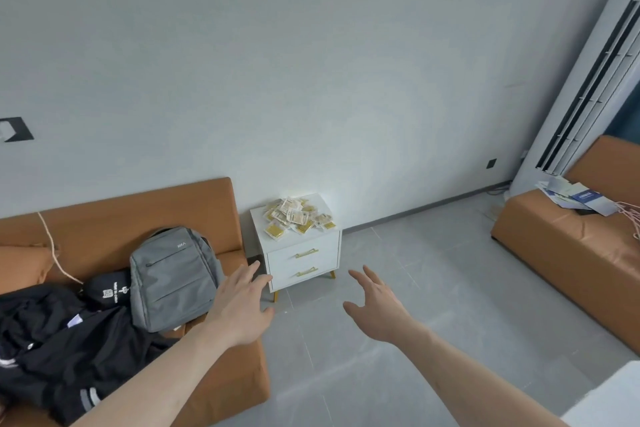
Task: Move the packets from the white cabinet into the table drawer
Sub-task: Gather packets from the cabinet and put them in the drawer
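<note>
Reaching forward with fingers spread and empty, the left hand (242, 305) and right hand (375, 307) flank the white cabinet (301, 260), whose top bears the packets (298, 217), well beyond both, roughly equidistant.

Head camera looks forward and down from standing height, cabinet (298, 246) well ahead.

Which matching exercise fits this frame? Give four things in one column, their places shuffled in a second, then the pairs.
Things:
1. packets
2. grey backpack
3. papers
4. black jacket

Places:
A. on the right sofa
B. upright against the left sofa's backrest
C. heaped on top of the white cabinet
D. spread on the left sofa's seat

Pairs: 1-C, 2-B, 3-A, 4-D
</note>
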A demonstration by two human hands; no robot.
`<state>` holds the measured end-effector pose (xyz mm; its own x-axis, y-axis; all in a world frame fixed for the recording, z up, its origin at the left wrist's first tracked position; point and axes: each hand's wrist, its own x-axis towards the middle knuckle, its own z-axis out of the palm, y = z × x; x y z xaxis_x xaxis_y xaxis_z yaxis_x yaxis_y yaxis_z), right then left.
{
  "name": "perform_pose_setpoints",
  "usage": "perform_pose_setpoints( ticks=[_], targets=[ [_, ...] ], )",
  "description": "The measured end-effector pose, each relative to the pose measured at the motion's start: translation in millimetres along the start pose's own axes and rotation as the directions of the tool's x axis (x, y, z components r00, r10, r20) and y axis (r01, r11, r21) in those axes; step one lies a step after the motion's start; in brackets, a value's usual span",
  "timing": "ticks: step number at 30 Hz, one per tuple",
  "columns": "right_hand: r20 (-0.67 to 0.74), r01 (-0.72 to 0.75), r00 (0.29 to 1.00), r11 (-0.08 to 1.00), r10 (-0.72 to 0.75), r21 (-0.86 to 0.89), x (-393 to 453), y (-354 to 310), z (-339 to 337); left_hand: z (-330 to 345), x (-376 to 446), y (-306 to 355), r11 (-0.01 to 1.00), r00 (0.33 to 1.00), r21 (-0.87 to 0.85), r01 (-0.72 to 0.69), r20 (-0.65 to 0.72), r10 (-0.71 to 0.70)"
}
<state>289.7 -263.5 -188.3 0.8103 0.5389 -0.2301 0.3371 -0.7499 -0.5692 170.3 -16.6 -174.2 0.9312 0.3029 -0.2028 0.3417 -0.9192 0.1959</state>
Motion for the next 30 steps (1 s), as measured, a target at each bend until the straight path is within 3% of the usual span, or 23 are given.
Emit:
perform_pose_setpoints(
  ticks=[6,13,30],
  targets=[
    [-0.013,-0.079,0.997,0.997,0.079,-0.002,70,-15,-6,-14,96,-34,0.994,0.995,0.086,-0.062,0.082,0.055],
    [-0.011,-0.137,0.991,0.990,0.137,-0.022,165,-4,-29,-21,209,-39,0.993,0.990,0.071,-0.094,0.110,0.086],
    [0.199,0.001,0.980,0.998,0.011,-0.059,469,23,-68,-18,436,-83,0.977,0.961,-0.053,0.209,0.195,-0.195]
  ],
)
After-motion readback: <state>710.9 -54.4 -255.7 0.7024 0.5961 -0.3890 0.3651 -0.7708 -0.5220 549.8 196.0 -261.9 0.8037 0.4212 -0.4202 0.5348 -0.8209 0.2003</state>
